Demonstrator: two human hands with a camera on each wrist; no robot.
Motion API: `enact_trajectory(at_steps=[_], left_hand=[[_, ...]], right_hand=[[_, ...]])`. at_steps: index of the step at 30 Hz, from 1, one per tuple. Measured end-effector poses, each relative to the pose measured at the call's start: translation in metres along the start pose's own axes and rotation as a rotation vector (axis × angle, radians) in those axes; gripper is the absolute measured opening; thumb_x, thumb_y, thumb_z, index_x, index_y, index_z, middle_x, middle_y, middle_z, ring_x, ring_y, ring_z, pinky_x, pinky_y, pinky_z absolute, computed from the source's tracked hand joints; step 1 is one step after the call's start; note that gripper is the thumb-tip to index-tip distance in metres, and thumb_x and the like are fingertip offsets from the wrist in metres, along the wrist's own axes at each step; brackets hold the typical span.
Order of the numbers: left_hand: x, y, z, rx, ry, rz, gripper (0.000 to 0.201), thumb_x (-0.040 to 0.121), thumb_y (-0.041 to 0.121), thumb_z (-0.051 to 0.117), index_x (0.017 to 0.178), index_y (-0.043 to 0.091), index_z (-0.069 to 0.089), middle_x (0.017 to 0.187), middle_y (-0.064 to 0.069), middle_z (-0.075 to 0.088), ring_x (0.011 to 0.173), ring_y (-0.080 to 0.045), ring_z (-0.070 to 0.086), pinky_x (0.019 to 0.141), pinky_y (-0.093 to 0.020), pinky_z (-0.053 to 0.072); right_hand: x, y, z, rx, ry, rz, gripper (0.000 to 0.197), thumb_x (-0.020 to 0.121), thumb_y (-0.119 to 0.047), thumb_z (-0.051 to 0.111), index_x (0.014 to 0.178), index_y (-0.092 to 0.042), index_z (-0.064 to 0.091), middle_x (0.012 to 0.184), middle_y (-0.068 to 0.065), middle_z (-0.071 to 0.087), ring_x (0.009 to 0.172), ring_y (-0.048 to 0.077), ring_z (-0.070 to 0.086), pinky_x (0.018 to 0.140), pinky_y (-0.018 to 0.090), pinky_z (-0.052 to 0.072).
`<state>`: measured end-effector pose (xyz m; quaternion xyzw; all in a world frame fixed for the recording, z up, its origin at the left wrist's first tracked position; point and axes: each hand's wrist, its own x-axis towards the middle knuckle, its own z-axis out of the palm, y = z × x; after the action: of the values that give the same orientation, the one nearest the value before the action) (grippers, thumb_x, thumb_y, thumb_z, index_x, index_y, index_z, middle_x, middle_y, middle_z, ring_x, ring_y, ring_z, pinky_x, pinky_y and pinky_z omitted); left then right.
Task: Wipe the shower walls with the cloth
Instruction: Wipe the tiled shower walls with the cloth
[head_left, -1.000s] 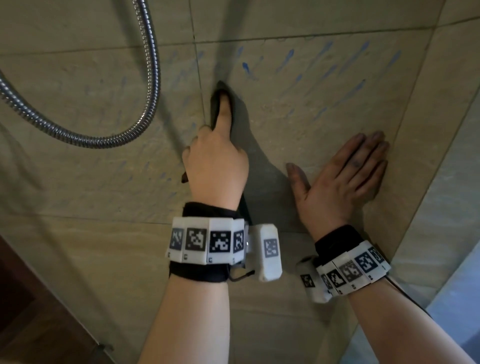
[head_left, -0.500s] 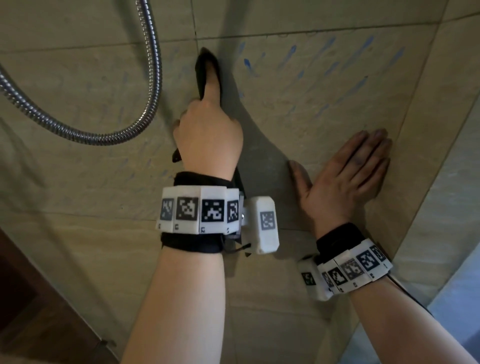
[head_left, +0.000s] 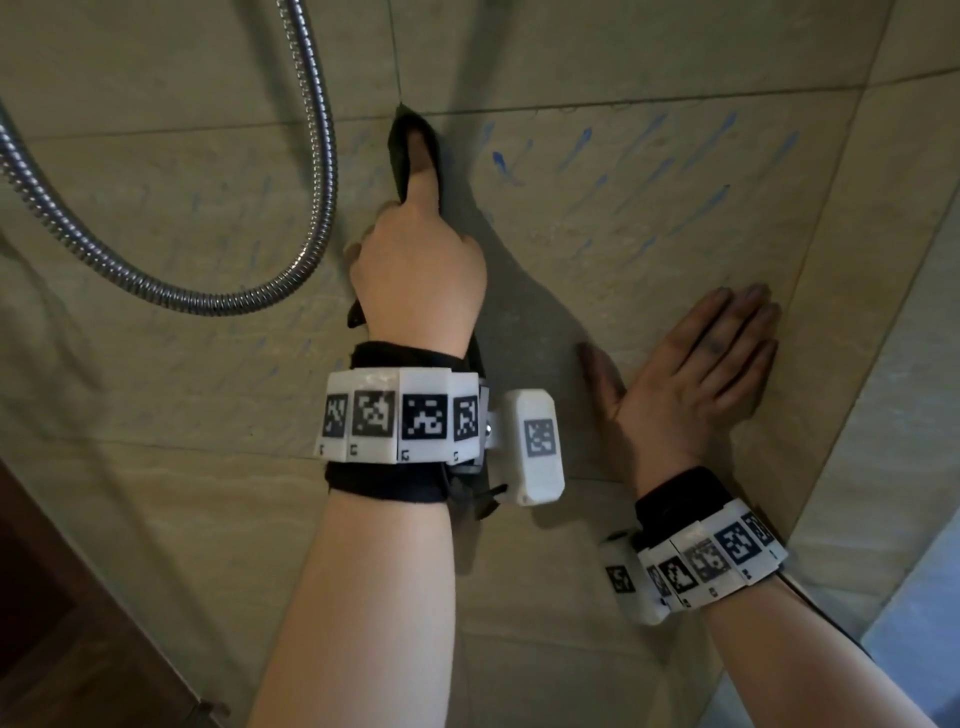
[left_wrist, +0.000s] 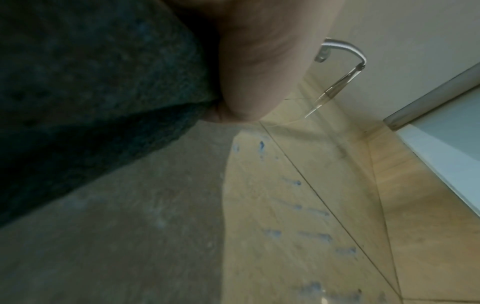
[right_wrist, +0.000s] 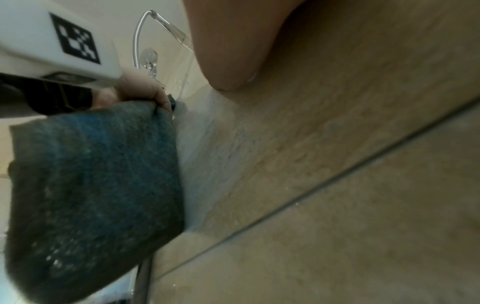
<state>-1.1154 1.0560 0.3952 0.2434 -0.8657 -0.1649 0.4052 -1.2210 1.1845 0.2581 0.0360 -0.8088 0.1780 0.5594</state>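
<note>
The cloth (head_left: 415, 156), dark and blue-grey, is held against the tiled shower wall (head_left: 649, 249) by the left hand (head_left: 418, 270): one finger is stretched up along it and presses it to the tile at a grout crossing, while the other fingers are curled round the bunched lower part, whose tail hangs below the wrist. The right hand (head_left: 696, 374) is laid flat on the same wall, well to the right, fingers straight and close together, holding nothing. Several risks can be judged from this. Because the cloth is pressed by little more than one fingertip, only a narrow strip is likely to be cleaned in a pass, and the blue streaks (head_left: 644, 156) scattered to the right may be smeared rather than lifted. The tile looks damp, so the bracing palm could slide if weight is put on it. The metal shower hose (head_left: 311, 156) hangs in a loop just left of the cloth and could be caught or knocked by a sweep that way; the loose tail of cloth could also drag grime back over wiped tile. The wall is made of large beige stone-look tiles with thin dark joints, and it meets a second tiled wall at a corner on the right. A dark wooden surface (head_left: 62, 623) is seen at lower left, a pale panel (head_left: 924, 613) at lower right.
</note>
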Motion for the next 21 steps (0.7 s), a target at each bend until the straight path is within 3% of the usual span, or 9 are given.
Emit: enact_trajectory(at_steps=[6, 12, 17, 21], left_hand=[[-0.027, -0.013, 0.017, 0.037, -0.04, 0.009, 0.078, 0.09, 0.012, 0.04, 0.152, 0.028, -0.005, 0.11, -0.017, 0.056, 0.104, -0.036, 0.054, 0.098, -0.051, 0.039], [0.003, -0.005, -0.007, 0.053, -0.003, 0.011, 0.075, 0.09, 0.01, 0.039, 0.153, 0.029, 0.002, 0.116, -0.017, 0.055, 0.106, -0.036, 0.053, 0.096, -0.047, 0.037], [-0.025, 0.0, 0.016, 0.142, -0.057, 0.08, 0.075, 0.092, 0.015, 0.039, 0.152, 0.032, -0.003, 0.114, -0.015, 0.055, 0.106, -0.035, 0.052, 0.096, -0.046, 0.034], [-0.022, -0.007, 0.015, 0.089, -0.042, 0.072, 0.074, 0.092, 0.014, 0.039, 0.152, 0.033, 0.0, 0.112, -0.015, 0.054, 0.106, -0.035, 0.051, 0.097, -0.049, 0.037]], right_hand=[[-0.002, -0.001, -0.003, 0.096, -0.067, 0.006, 0.102, 0.09, -0.072, 0.033, 0.143, 0.013, 0.015, 0.148, 0.038, 0.02, 0.138, 0.049, 0.018, 0.114, 0.055, 0.012], [0.001, -0.001, 0.0, 0.02, -0.023, 0.009, 0.1, 0.09, -0.072, 0.031, 0.139, 0.014, 0.026, 0.143, 0.038, 0.031, 0.133, 0.05, 0.03, 0.112, 0.053, 0.018], [-0.001, 0.0, -0.002, 0.053, -0.054, -0.004, 0.101, 0.091, -0.072, 0.032, 0.142, 0.015, 0.019, 0.146, 0.039, 0.023, 0.137, 0.051, 0.022, 0.113, 0.055, 0.014], [-0.001, -0.001, -0.004, 0.086, -0.057, 0.005, 0.102, 0.09, -0.072, 0.034, 0.142, 0.014, 0.018, 0.147, 0.038, 0.022, 0.138, 0.049, 0.019, 0.114, 0.056, 0.014]])
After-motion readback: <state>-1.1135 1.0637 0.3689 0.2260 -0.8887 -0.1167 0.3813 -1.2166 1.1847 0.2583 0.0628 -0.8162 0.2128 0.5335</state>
